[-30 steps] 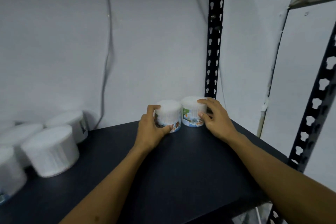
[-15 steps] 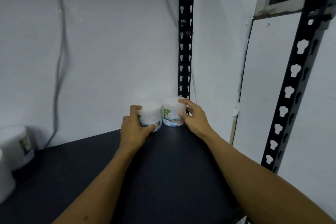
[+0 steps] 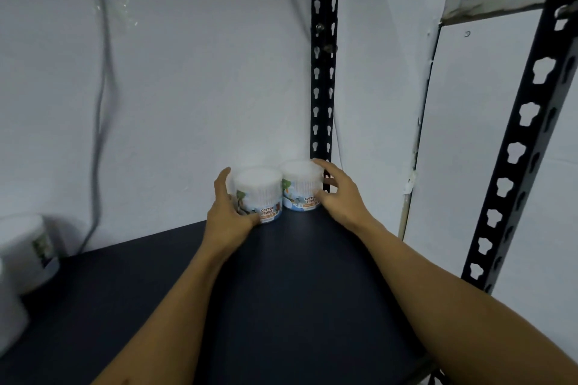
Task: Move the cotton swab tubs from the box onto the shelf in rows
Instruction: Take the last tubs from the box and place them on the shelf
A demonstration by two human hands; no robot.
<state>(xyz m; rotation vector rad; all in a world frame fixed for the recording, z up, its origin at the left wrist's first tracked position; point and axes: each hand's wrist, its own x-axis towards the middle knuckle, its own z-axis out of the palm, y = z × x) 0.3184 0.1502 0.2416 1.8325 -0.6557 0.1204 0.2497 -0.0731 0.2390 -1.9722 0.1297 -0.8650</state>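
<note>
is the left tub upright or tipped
Upright: the left tub stands flat on the shelf, top facing up, left hand gripping it.

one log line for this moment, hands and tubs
left hand grips left tub | right hand holds right tub | both tubs upright, side by side, back right corner of shelf
</note>
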